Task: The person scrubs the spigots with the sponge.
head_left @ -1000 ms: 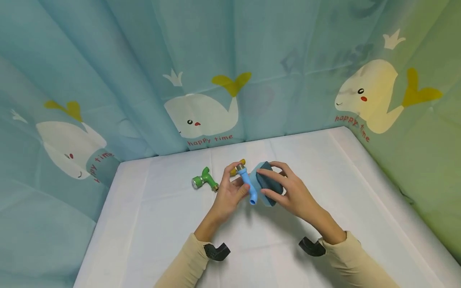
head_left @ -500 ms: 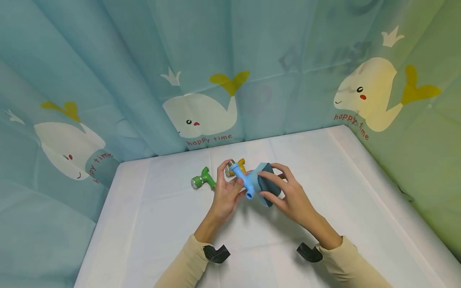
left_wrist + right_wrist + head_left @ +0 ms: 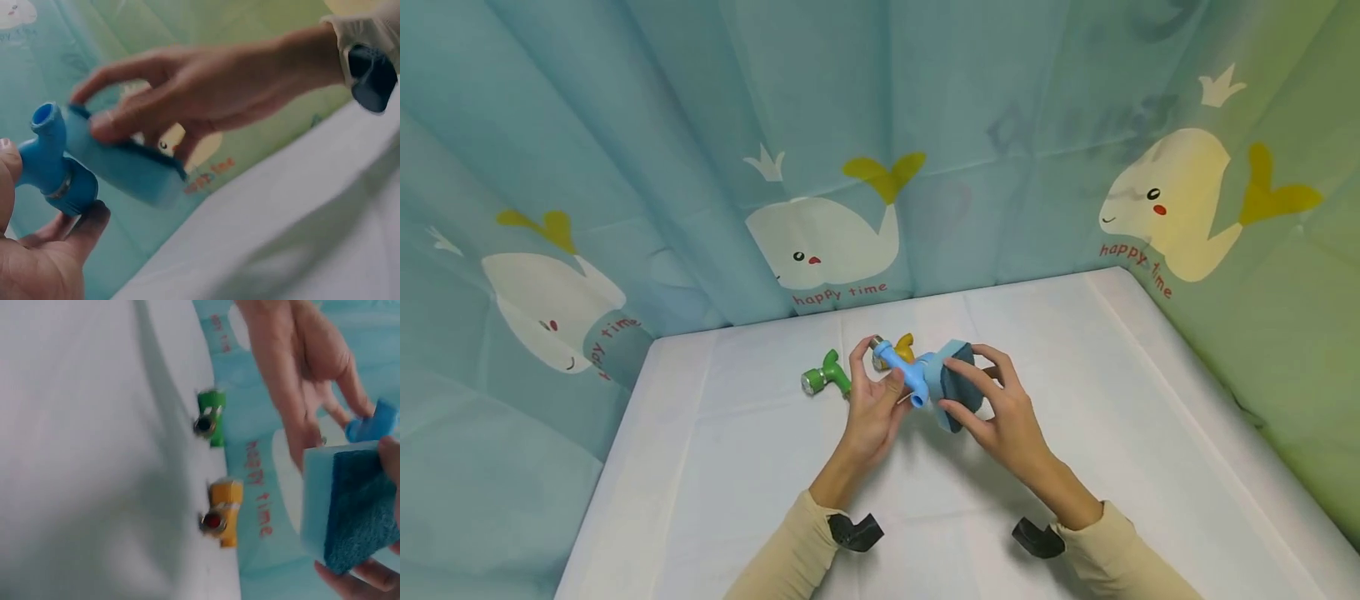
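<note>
The left hand (image 3: 871,408) pinches a light blue plastic tap (image 3: 900,374) above the white table (image 3: 715,467), fingers curled round its body. The right hand (image 3: 1003,414) grips a blue rectangular sponge with a dark scouring face (image 3: 953,383) and presses its pale side against the tap's spout. A green plastic tap (image 3: 826,374) and a yellow plastic tap (image 3: 901,344) lie on the table just behind the hands, before the whale-printed curtain (image 3: 820,242).

Only writing I can spot is "happy time" in red on the curtain (image 3: 647,125), printed under each whale (image 3: 823,242); nothing readable on anything else.
</note>
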`<state>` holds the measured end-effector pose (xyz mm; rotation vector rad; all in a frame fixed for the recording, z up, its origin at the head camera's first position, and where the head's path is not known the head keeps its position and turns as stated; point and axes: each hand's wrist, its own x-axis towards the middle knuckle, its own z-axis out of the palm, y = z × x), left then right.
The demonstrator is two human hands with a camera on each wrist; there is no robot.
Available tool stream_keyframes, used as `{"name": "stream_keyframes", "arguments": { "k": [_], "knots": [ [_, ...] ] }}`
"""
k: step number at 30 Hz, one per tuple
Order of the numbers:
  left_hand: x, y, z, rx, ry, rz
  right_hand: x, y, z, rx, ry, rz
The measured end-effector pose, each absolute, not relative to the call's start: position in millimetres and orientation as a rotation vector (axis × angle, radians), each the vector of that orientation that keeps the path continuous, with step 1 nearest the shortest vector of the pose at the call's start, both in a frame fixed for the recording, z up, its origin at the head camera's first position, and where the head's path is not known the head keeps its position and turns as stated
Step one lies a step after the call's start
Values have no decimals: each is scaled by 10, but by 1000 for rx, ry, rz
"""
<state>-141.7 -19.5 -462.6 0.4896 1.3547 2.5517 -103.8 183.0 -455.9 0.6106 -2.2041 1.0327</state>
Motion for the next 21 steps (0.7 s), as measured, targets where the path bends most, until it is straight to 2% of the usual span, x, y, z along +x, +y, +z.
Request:
{"name": "stream_keyframes", "arguments": {
  "k": [7,15,21],
  "knots": [
    [-1422,-263,-4585,649,1450,2471,-1070,1925,-4454,656,-2265,979],
    [-1436,-348,-4574,1059,1850,2172,-1196,2092,-4026,887,-2511,1127],
    [-1404,-353,-4567,1084,1844,2101,-1181,2110,-3866,943,-2749,775]
  ]
}}
